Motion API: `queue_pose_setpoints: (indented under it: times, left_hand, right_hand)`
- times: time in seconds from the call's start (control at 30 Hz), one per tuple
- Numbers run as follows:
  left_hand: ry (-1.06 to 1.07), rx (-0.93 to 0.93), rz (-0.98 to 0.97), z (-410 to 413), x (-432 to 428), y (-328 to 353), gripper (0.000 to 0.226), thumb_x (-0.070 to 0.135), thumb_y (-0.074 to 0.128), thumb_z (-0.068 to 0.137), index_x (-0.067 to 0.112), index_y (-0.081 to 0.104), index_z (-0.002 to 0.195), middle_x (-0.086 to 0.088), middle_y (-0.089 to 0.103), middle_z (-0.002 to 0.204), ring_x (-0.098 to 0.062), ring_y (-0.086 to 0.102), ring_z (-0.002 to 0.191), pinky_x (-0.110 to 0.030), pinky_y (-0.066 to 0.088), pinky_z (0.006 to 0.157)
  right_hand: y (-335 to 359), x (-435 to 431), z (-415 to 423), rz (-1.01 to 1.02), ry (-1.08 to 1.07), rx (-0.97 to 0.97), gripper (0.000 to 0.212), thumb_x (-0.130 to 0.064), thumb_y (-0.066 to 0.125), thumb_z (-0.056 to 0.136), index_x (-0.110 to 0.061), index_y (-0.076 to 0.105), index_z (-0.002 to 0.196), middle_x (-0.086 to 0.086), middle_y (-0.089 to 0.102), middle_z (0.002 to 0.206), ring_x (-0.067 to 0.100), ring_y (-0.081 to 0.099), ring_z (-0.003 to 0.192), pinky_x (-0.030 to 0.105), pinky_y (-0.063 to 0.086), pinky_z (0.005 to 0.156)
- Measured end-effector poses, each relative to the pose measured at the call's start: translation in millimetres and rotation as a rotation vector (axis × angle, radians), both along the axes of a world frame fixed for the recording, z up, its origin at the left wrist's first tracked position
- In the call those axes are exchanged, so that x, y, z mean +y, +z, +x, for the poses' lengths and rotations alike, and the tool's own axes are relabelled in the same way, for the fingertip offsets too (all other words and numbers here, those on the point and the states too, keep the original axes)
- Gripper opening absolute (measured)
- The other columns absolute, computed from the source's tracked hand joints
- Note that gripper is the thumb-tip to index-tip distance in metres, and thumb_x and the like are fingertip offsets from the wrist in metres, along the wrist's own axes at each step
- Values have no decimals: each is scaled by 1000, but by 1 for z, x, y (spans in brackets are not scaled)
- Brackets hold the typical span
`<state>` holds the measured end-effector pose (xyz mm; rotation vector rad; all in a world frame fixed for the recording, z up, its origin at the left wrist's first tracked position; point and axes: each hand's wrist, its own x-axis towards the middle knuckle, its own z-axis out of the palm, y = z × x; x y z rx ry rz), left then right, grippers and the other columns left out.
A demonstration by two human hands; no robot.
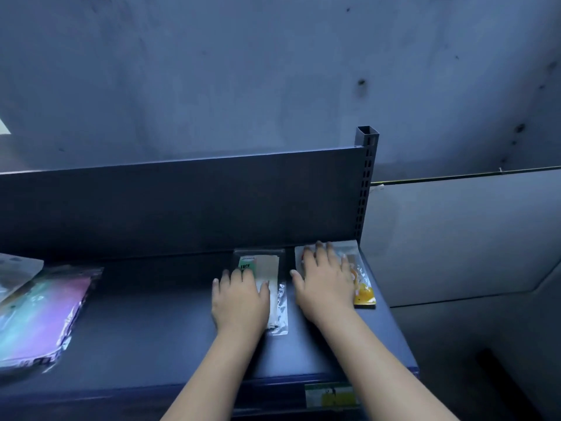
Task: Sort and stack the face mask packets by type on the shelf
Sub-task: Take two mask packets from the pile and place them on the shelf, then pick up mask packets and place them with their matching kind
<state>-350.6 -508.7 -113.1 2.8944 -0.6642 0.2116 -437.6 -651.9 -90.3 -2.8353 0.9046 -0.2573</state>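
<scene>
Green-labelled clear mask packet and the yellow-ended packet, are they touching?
Apart: head view shows a dark strip of shelf between green-labelled clear mask packet and yellow-ended packet.

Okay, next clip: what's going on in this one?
A person is sorting face mask packets on a dark shelf. Their left hand lies flat on a green-labelled packet, and their right hand lies flat on a yellow-ended packet at the shelf's right end. The two packets sit side by side with a gap between them. A loose pile of iridescent packets lies at the far left, with no hand on it.
</scene>
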Motion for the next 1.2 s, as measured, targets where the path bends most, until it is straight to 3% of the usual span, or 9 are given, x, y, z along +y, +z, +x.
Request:
queue_pose_setpoints:
  times: [0.13,0.3,0.47,0.53,0.6,0.67,0.83,0.93,1.2]
  left_hand:
    - [-9,-25,21,22,34,9,63,55,40,102,14,51,149,-6,50,158,-29,35,153,-47,22,124]
    - [-71,-53,7,57,88,23,68,58,35,104,15,43,156,-4,42,164,-25,27,157,-45,18,126]
    - [-190,-61,-86,91,146,32,65,53,40,106,13,43,157,-5,39,166,-24,25,158,-46,18,127]
    - [-196,-75,-105,101,165,35,66,55,37,105,12,46,155,-6,42,165,-25,28,158,-47,19,127]
    - [-198,-82,-97,109,182,38,79,62,21,98,12,50,153,-7,45,163,-25,31,156,-47,21,126]
    - [-193,-110,-88,120,200,37,89,64,11,91,11,52,151,-7,48,161,-27,34,155,-49,23,125]
    - [-106,-77,-83,141,236,34,91,64,11,90,9,55,148,-9,53,156,-30,39,152,-51,25,124]
    - [-89,-73,-48,157,265,36,95,66,5,89,11,50,152,-7,49,160,-27,33,155,-49,19,126]
    - [-79,-52,-44,216,363,50,69,59,29,105,15,41,158,-2,38,167,-22,22,159,-45,11,128]
  right_hand:
    - [9,35,22,-3,53,-26,71,-55,29,106,-16,23,165,8,23,173,26,10,162,49,9,130]
    - [14,92,58,24,141,-59,70,-56,30,107,-18,24,166,3,20,175,22,8,163,46,9,131]
    - [18,161,93,47,123,-58,101,-65,-8,82,-17,23,166,3,19,175,21,7,163,44,8,130]
    - [18,181,103,66,119,-67,87,-62,1,94,-18,22,166,3,17,176,20,6,163,44,8,130]
    - [18,196,113,98,112,-76,69,-54,20,108,-18,21,167,2,15,176,19,4,163,43,7,130]
    - [20,214,123,115,122,-76,66,-51,27,109,-18,21,167,1,15,176,19,3,163,43,6,131]
    - [18,244,147,112,180,-71,68,-54,29,109,-17,24,166,3,19,175,21,6,163,45,8,130]
    - [18,271,159,118,192,-50,68,-55,28,109,-17,24,166,2,20,175,21,6,163,45,9,130]
    - [18,372,217,184,218,-34,68,-55,29,109,-18,22,166,0,17,176,19,3,163,41,7,131]
